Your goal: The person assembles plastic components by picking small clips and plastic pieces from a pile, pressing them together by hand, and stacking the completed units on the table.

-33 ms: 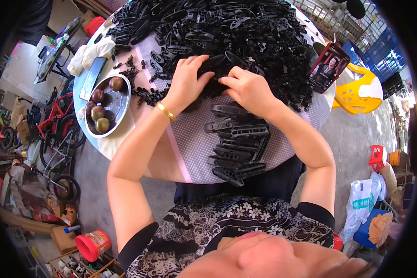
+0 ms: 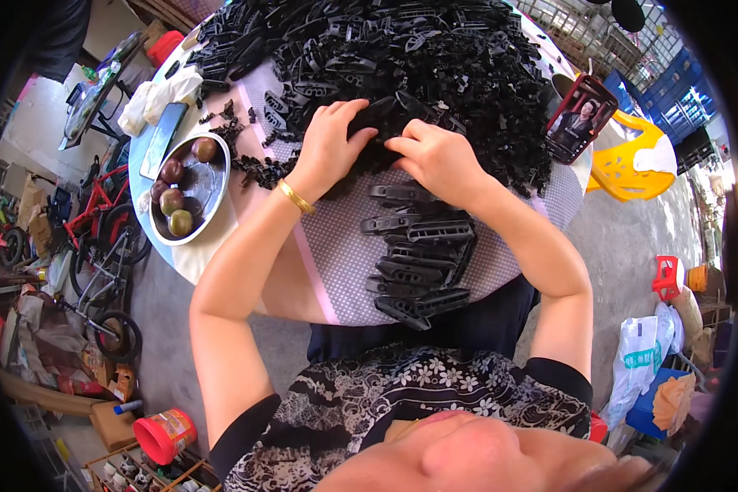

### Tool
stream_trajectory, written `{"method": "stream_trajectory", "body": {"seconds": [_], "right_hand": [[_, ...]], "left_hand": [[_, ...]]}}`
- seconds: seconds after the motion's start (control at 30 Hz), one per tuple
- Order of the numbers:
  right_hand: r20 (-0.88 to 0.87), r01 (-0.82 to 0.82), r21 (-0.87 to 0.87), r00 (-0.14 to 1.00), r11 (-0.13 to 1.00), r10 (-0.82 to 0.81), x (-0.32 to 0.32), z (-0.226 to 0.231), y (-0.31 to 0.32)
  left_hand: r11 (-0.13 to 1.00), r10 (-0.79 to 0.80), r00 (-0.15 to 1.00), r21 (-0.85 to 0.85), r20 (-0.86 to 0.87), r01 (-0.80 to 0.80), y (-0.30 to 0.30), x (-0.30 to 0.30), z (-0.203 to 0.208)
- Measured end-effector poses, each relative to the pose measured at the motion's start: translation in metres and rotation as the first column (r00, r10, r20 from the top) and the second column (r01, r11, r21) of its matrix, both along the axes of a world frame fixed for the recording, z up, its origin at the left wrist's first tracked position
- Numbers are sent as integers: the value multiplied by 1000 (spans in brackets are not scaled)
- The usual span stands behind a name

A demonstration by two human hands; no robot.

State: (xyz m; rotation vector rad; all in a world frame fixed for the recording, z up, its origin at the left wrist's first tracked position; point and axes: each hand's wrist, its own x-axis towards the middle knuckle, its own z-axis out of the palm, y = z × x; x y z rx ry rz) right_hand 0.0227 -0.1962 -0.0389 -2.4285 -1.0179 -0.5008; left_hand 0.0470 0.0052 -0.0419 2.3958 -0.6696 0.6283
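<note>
My left hand (image 2: 334, 143), a gold bangle on its wrist, curls its fingers and thumb around a dark oblong plastic piece (image 2: 372, 116) at the near edge of a big heap. My right hand (image 2: 436, 156) faces it, thumb and forefinger pinched together close to that piece; whatever lies between those fingertips is too small and dark to make out. Beyond both hands spreads the heap of black plastic parts (image 2: 353, 66), long slotted pieces at the left and back, smaller bits at the right. Nearer to me, a stack of slotted black pieces (image 2: 422, 254) lies on the patterned tablecloth.
At the table's left are a metal bowl (image 2: 157, 225) of round purple-green fruit, a phone (image 2: 164, 139) lying flat, and crumpled white plastic (image 2: 184, 84). A phone (image 2: 582, 119) stands upright at the right edge, beside a yellow chair (image 2: 631, 168). Bicycles (image 2: 107, 271) stand at left.
</note>
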Motion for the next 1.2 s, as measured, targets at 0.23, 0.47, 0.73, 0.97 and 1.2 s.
{"method": "stream_trajectory", "body": {"seconds": [0.23, 0.47, 0.73, 0.97, 1.2], "right_hand": [[165, 35, -30, 986, 999, -29, 2, -7, -1], [-227, 134, 460, 974, 878, -30, -1, 15, -9], [-279, 17, 802, 895, 598, 349, -9, 15, 2], [-248, -3, 745, 927, 667, 281, -15, 21, 4], [-135, -49, 632, 976, 773, 173, -15, 23, 0]], "left_hand": [[978, -29, 996, -207, -80, 12, -1, -1, 2], [343, -576, 707, -906, -411, -247, -5, -17, 22], [331, -865, 348, -933, -360, -142, -10, -45, 20], [363, -795, 470, -921, -384, -139, -8, -44, 14], [385, -784, 461, -908, -416, -165, -8, -47, 12]]}}
